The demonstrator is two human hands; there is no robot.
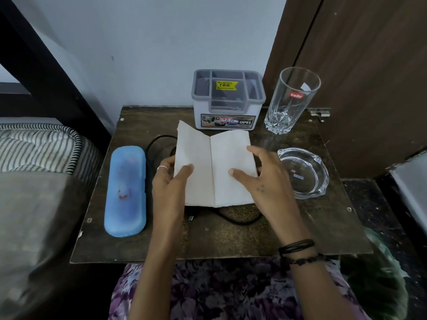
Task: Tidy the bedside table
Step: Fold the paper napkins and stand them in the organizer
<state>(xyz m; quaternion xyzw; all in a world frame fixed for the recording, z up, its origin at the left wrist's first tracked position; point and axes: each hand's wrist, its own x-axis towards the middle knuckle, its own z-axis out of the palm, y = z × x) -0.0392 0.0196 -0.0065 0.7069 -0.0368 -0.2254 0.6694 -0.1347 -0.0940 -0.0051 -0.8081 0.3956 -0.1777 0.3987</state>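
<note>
I judge tidying half done: my left hand [169, 181] and right hand [261, 179] each pinch the tissue [213, 167] mid-surface, half-folded; the cable [233, 218] at 6 o'clock is still loose.

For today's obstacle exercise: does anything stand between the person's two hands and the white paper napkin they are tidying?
Nothing visible does. The left hand and right hand already hold the creased white paper napkin by its side edges, thumbs on top. A black cable lies beneath it.
</note>
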